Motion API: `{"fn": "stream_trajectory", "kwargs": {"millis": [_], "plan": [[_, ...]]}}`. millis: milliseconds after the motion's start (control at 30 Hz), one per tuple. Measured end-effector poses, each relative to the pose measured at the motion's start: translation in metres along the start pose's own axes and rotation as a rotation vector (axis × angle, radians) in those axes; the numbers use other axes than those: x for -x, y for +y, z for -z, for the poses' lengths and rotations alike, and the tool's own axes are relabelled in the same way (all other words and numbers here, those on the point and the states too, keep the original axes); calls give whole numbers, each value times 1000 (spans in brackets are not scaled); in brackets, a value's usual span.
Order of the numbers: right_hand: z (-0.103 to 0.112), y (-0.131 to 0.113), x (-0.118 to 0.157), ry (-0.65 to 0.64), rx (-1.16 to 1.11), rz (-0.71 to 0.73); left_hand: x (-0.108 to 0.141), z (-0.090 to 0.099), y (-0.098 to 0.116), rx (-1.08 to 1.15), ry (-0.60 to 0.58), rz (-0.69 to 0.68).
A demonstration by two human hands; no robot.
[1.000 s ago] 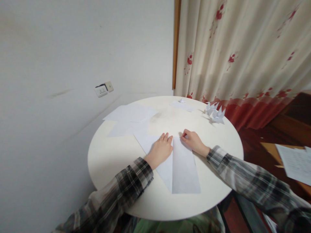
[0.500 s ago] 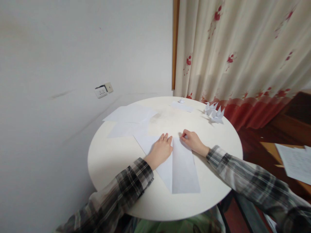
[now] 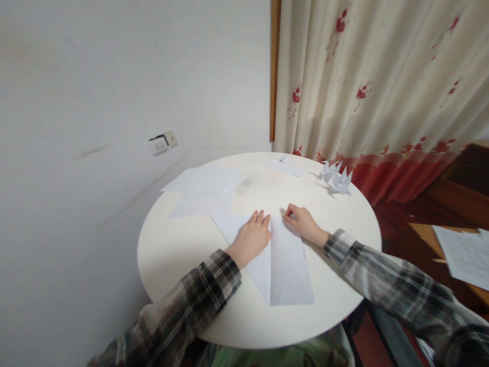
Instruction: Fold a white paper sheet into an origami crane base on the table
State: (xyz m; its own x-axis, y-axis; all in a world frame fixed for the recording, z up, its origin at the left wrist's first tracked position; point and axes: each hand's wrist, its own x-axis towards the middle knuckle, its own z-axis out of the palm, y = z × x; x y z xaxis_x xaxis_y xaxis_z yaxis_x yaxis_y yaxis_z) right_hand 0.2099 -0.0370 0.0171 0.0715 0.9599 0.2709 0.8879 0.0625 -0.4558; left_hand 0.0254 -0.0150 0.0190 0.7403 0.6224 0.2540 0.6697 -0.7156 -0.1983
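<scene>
A white paper with a straight crease or edge down its middle lies on the round white table, its triangular left part reaching under my left hand. My left hand rests flat on that left part, fingers spread slightly and pointing away from me, beside the middle line. At the paper's upper right edge is my right hand, its fingers curled together in a pinch. Whatever the fingertips hold there is too small to make out.
Loose white sheets overlap at the table's back left. A small folded piece stands by a paper strip at the back. Folded paper cranes stand at the back right. Beyond the table, right, papers lie on a wooden surface.
</scene>
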Motion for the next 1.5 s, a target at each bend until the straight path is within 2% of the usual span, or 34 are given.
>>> {"fn": "stream_trajectory", "kwargs": {"millis": [600, 867, 1267, 1500], "plan": [[-5, 5, -2, 57, -89, 21, 1, -1, -1, -20, -8, 4], [-8, 8, -5, 110, -239, -54, 1, 3, -1, 1, -19, 4], [-8, 12, -5, 109, -306, -56, 1, -1, -3, 22, 6, 2], [-6, 10, -2, 128, -467, -38, 1, -1, -3, 25, 2, 16]]}}
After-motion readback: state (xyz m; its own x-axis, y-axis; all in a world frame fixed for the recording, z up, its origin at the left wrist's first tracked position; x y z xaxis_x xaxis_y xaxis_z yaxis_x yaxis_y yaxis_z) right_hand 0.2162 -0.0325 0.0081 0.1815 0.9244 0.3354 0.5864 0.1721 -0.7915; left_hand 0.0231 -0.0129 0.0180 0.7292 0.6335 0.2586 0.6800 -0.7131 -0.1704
